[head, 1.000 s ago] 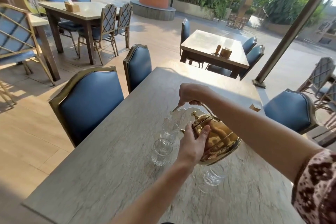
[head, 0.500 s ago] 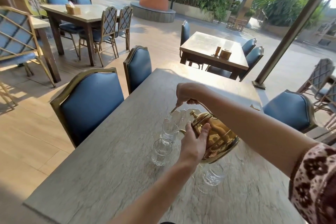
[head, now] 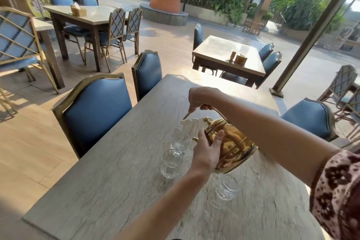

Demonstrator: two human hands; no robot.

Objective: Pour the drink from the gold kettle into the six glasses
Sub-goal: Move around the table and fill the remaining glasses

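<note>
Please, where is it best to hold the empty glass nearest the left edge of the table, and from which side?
Grip the nearest glass around its plain upper wall, coming from the open left side. It stands upright, and the left hand and gold kettle crowd its right.

One gold kettle (head: 231, 146), three visible glasses (head: 172, 163), two hands (head: 206, 152).

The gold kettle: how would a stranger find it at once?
Look at the long grey stone table in the foreground, flanked by blue chairs. Above its clear glasses, two hands hold a shiny round pot: the gold kettle, tilted toward the glasses. It is the only metal, golden thing there.
</note>
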